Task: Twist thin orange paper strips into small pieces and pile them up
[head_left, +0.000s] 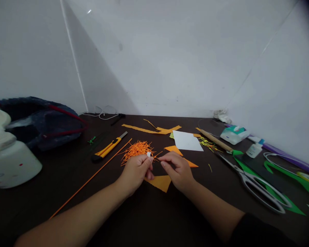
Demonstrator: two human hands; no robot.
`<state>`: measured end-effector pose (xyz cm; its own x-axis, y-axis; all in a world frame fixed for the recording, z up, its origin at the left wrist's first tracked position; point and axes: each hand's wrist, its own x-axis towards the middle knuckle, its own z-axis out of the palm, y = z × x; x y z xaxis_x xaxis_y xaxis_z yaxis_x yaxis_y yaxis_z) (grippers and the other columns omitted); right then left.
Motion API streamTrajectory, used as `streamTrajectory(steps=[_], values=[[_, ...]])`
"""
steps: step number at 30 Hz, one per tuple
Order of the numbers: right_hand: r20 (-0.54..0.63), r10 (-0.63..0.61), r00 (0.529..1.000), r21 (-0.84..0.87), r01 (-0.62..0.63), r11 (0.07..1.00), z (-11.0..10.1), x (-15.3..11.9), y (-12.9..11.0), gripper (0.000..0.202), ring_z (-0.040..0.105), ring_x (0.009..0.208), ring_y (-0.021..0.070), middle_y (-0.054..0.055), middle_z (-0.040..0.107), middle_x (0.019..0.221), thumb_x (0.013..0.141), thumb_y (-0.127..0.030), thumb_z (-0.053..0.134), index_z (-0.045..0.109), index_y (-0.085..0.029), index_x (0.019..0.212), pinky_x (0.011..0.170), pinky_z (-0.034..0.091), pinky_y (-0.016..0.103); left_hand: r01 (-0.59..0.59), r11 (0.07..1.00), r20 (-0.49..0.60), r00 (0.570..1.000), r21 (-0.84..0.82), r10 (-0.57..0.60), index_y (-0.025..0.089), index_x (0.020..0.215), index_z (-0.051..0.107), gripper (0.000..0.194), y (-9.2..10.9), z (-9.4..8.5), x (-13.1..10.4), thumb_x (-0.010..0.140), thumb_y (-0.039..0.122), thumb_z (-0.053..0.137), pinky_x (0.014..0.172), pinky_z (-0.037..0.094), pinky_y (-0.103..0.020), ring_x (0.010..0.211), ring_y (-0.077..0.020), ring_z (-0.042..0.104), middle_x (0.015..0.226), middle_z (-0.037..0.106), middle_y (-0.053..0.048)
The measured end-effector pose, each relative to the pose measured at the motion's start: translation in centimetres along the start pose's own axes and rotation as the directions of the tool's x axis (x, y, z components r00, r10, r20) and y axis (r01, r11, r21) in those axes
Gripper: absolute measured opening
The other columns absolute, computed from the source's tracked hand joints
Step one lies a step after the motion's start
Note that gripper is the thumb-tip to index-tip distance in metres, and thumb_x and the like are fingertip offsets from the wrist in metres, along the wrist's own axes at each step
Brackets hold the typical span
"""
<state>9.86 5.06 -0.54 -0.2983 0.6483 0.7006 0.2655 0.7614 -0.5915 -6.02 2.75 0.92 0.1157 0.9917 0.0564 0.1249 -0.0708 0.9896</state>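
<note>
My left hand (137, 168) is closed, with a small white piece of paper (148, 154) between thumb and forefinger. My right hand (179, 168) faces it in a pinch, fingertips a short way off. What those fingers hold is too small to make out; thin orange strips show close by them. Just behind my left hand lies a heap of short orange paper strips (136, 150). An orange-yellow paper piece (161, 183) lies on the table, partly hidden beneath both hands. Orange paper scraps (191, 163) rest beyond my right hand.
A yellow box cutter (109, 148) and a long orange strip (92, 177) lie left. Scissors (257, 188), a wooden stick (215, 140), a glue bottle (254, 149) and green paper (296, 176) lie right. White paper (187, 141) sits behind, and a white jar (14, 164) stands far left.
</note>
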Motion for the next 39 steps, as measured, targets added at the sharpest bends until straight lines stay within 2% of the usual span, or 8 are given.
streamTrajectory(steps=[4, 8, 11, 16, 25, 29, 34, 39], values=[[0.008, 0.034, 0.999, 0.036, -0.035, 0.999, -0.1, 0.1, -0.2, 0.020, 0.057, 0.077, 0.0161, 0.004, 0.061, 0.081, 0.076, -0.017, 0.053, 0.063, -0.024, 0.091, 0.069, 0.046, 0.033, -0.043, 0.999, 0.049, 0.998, 0.030, 0.042, 0.017, 0.065, 0.051, 0.012, -0.2, 0.2, 0.0, 0.074, 0.025, 0.053, 0.065, 0.045, -0.027, 0.064, -0.0136, 0.059, 0.064, 0.064, 0.000], [0.039, 0.085, 0.996, 0.061, -0.087, 0.994, -0.4, 0.3, -0.1, 0.018, 0.057, 0.077, 0.0155, 0.004, 0.061, 0.082, 0.077, -0.019, 0.053, 0.064, -0.024, 0.090, 0.069, 0.045, 0.031, -0.058, 0.997, 0.081, 0.995, 0.056, 0.053, 0.018, 0.063, 0.048, 0.013, -0.5, 0.3, 0.0, 0.074, 0.024, 0.053, 0.060, 0.043, -0.027, 0.057, -0.0136, 0.058, 0.055, 0.061, 0.002], [0.227, 0.129, 0.965, -0.028, -0.126, 0.992, -1.1, 0.5, 0.7, 0.016, 0.056, 0.073, 0.0145, 0.003, 0.061, 0.079, 0.076, -0.021, 0.053, 0.064, -0.023, 0.088, 0.066, 0.044, 0.030, -0.061, 0.997, 0.073, 0.996, 0.047, 0.058, 0.019, 0.061, 0.044, 0.017, -0.4, 0.3, 0.0, 0.075, 0.025, 0.051, 0.058, 0.042, -0.026, 0.050, -0.0129, 0.057, 0.045, 0.055, 0.005], [0.509, 0.171, 0.844, -0.264, -0.036, 0.964, -1.5, 0.1, 2.0, 0.019, 0.052, 0.082, 0.0173, 0.003, 0.061, 0.084, 0.070, -0.028, 0.063, 0.065, -0.022, 0.088, 0.076, 0.040, 0.033, 0.003, 1.000, 0.066, 0.998, -0.028, -0.001, 0.019, 0.060, 0.040, 0.020, -0.1, 0.2, 0.0, 0.076, 0.026, 0.049, 0.056, 0.042, -0.026, 0.044, -0.0129, 0.056, 0.038, 0.050, 0.008], [0.523, 0.221, 0.823, -0.360, -0.021, 0.933, -0.7, -0.4, 1.7, 0.005, 0.049, 0.076, 0.0155, 0.002, 0.056, 0.076, 0.065, -0.014, 0.060, 0.058, -0.018, 0.067, 0.069, 0.037, 0.027, 0.062, 0.995, 0.058, 0.997, -0.081, -0.058, 0.019, 0.056, 0.042, 0.029, 0.0, 0.3, 0.0, 0.078, 0.037, 0.047, 0.043, 0.037, -0.021, 0.033, -0.0111, 0.047, 0.029, 0.041, 0.009], [0.452, 0.318, 0.834, -0.353, -0.161, 0.922, -0.7, -0.2, 1.8, 0.006, 0.048, 0.062, 0.0128, 0.000, 0.054, 0.066, 0.070, -0.013, 0.053, 0.053, -0.019, 0.067, 0.057, 0.035, 0.024, 0.083, 0.985, 0.085, 0.994, -0.154, -0.071, 0.018, 0.052, 0.041, 0.038, -0.2, 0.2, -0.1, 0.080, 0.043, 0.043, 0.042, 0.034, -0.021, 0.029, -0.0092, 0.041, 0.027, 0.034, 0.009], [0.180, 0.421, 0.889, -0.240, -0.375, 0.895, -0.6, 0.2, 2.2, 0.005, 0.048, 0.057, 0.0124, -0.002, 0.054, 0.062, 0.074, -0.018, 0.048, 0.049, -0.020, 0.070, 0.053, 0.036, 0.024, 0.096, 0.968, 0.137, 0.988, -0.234, -0.065, 0.016, 0.062, 0.049, 0.031, -0.6, 0.1, 0.0, 0.080, 0.041, 0.044, 0.044, 0.036, -0.021, 0.040, -0.0094, 0.045, 0.040, 0.043, 0.006], [-0.056, 0.487, 0.872, -0.042, -0.490, 0.871, -0.4, 0.4, 1.8, 0.006, 0.051, 0.058, 0.0133, -0.001, 0.054, 0.063, 0.074, -0.025, 0.050, 0.050, -0.019, 0.072, 0.055, 0.041, 0.026, 0.144, 0.947, 0.100, 0.988, -0.286, -0.120, 0.014, 0.073, 0.060, 0.019, -0.8, 0.3, 0.1, 0.075, 0.032, 0.054, 0.046, 0.035, -0.018, 0.050, -0.0070, 0.041, 0.057, 0.047, 0.003]])
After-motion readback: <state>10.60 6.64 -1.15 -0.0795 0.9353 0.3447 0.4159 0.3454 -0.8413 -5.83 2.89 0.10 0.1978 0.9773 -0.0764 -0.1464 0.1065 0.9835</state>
